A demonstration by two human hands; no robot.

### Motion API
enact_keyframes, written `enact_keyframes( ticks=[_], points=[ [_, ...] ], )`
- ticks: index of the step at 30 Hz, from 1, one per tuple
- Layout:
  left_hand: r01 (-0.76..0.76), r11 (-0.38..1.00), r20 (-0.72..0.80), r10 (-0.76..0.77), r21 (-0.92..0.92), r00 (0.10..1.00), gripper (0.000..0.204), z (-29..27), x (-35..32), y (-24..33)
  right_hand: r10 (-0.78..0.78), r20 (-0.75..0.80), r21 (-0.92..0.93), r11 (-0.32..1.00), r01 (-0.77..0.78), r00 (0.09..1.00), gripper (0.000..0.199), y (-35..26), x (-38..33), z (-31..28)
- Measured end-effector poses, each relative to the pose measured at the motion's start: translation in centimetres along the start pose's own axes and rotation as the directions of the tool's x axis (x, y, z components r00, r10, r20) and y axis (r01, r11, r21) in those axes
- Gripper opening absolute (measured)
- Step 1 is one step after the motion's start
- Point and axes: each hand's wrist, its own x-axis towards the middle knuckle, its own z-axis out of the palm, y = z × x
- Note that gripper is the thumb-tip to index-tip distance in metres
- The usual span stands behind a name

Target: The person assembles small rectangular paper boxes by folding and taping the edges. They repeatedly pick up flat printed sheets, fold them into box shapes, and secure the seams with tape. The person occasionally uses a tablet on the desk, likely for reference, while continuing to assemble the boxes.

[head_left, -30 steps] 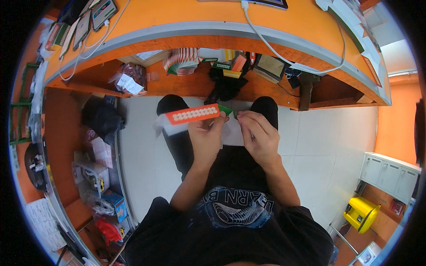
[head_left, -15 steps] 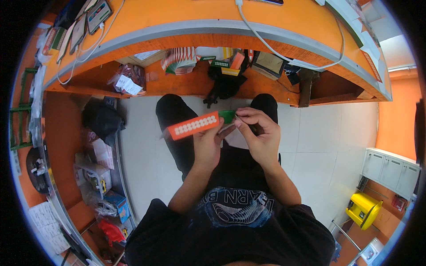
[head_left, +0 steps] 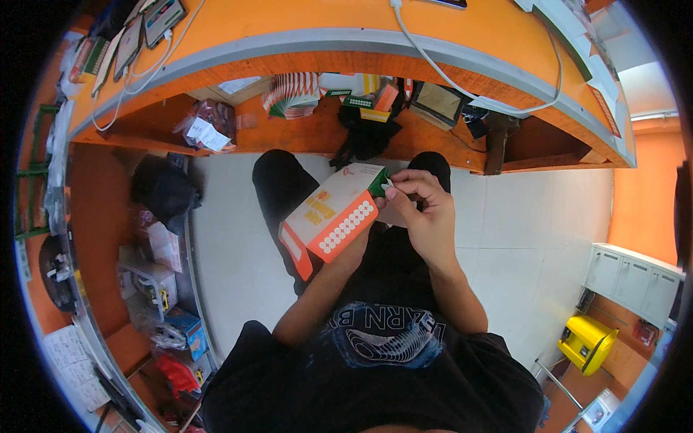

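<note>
Cardboard box [head_left: 336,203], left hand [head_left: 354,252] beneath, right hand [head_left: 429,213] pinching end [head_left: 378,186]

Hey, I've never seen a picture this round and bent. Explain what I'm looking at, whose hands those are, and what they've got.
There's no machine here, just a person's bare hands. A wide fisheye camera on their head looks down, so straight edges curve; picture left is their left. The left hand, mostly hidden under a white, orange and green cardboard box, holds it above the lap. The right hand pinches the box's green end. Ahead is an orange desk, with phones at upper left and a white cable. The shelf underneath holds a fanned stack of cardboard.
</note>
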Motion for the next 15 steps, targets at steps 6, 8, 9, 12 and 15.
enact_keyframes(
  ticks=[6, 8, 9, 12, 15],
  points=[
    [-0.154, 0.914, 0.021, 0.158, 0.375, 0.987, 0.042, -1.6, -0.1, -0.7, -0.014, 0.131, 0.027, 1.0, 0.01, 0.991, 0.007, -1.3, 0.1, -0.7],
    [-0.211, 0.843, 0.053, 0.213, 0.495, 0.976, 0.042, -1.8, -0.3, -0.1, -0.027, 0.143, -0.006, 1.0, 0.028, 0.989, 0.008, -1.4, 0.3, -0.9],
    [-0.255, 0.803, 0.088, 0.247, 0.538, 0.965, 0.042, -1.7, -0.6, 0.6, -0.049, 0.141, -0.032, 0.998, 0.054, 0.989, 0.009, -1.3, 0.4, -1.0],
    [-0.409, 0.671, 0.218, 0.354, 0.619, 0.91, 0.041, -1.2, -1.1, 3.3, -0.104, 0.142, -0.125, 0.985, 0.122, 0.984, 0.01, -1.5, 0.4, -1.0],
    [-0.503, 0.566, 0.308, 0.408, 0.653, 0.859, 0.041, -0.4, -1.7, 5.1, -0.2, 0.131, -0.25, 0.941, 0.227, 0.971, 0.009, -1.6, 0.2, -1.0]
  ],
)
